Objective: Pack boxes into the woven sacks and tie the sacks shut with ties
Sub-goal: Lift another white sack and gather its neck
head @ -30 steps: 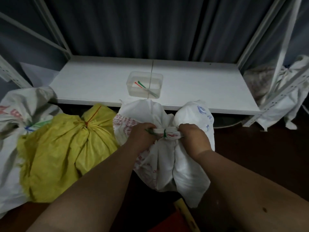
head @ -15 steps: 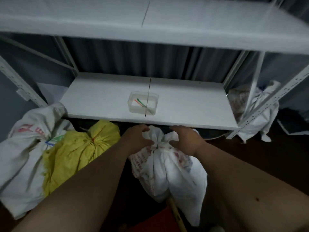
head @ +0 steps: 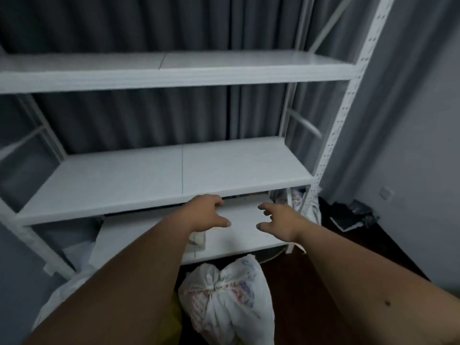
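White woven sack (head: 225, 302) seen at bottom centre of frame, on dark floor, neck bunched and cinched; tie itself too blurred to be made out. Sliver of yellow sack (head: 176, 317) seen just left of it, mostly hidden by left forearm. Left hand (head: 205, 214) and right hand (head: 280, 220) held mid-frame above sack, well apart from it, fingers loosely spread, nothing gripped. White shelving rack (head: 174, 180) beyond hands; grey curtain (head: 149, 23) behind, upper frame.
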